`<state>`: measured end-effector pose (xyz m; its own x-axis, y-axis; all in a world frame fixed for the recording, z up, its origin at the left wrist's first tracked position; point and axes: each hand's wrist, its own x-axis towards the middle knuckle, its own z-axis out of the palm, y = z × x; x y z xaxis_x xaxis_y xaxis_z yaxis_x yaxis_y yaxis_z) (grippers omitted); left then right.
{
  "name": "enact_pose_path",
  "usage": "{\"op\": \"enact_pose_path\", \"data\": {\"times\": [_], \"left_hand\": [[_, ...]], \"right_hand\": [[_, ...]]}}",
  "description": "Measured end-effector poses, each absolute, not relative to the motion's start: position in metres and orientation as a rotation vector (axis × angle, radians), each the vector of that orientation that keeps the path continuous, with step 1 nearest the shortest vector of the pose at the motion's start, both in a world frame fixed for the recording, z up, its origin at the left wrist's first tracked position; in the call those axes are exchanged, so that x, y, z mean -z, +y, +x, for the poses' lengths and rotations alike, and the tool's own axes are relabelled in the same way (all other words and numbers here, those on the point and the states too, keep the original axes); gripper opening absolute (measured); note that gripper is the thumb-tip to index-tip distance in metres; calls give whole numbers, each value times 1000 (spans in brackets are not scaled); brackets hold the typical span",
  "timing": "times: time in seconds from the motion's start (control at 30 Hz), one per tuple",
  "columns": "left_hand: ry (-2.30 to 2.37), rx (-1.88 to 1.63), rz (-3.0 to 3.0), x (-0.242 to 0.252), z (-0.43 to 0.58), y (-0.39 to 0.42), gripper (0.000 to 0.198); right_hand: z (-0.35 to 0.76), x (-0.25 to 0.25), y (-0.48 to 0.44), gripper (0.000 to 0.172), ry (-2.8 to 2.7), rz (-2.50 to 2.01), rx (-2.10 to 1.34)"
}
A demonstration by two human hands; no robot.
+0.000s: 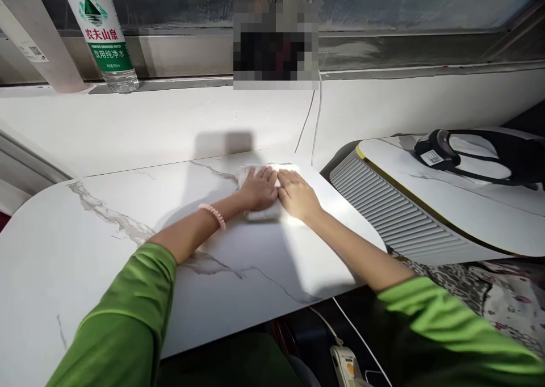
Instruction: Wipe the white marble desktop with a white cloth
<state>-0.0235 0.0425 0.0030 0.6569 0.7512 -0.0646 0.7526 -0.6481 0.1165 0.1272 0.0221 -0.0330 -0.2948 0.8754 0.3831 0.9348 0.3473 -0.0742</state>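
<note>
A folded white cloth [266,213] lies on the white marble-patterned table [128,296], towards its back right. Flat on the left part of the cloth rests my left hand [260,189], fingers stretched out and a pink beaded band on the wrist. My right hand [300,196] presses on the cloth's right part, its fingers also straight and pointing forward. The fingertips of both hands are close together. Much of the cloth is hidden beneath them.
A water bottle [106,49] and a pale cylinder [53,46] stand on the window ledge. Cables [315,120] hang behind the table. To the right is a ribbed white cabinet [395,205] with a black-strapped object [464,154] on top. Below sits a power strip [347,367].
</note>
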Motion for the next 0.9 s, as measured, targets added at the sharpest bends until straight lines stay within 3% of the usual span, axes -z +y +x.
{"op": "enact_pose_path", "data": {"times": [0.2,0.43,0.67,0.9], "left_hand": [[1439,-69,2642,0,-23,112,59],[1515,-141,2599,5,-25,117,58],[1534,-124,2602,0,-44,62,57],[1380,-153,2726,1,-76,-49,57]], "right_hand": [[124,34,109,50,-2252,-1539,144],[123,36,119,50,-2249,-1496,124],[103,30,66,54,-2287,-1514,115],[79,32,-63,56,-2284,-1457,196]]}}
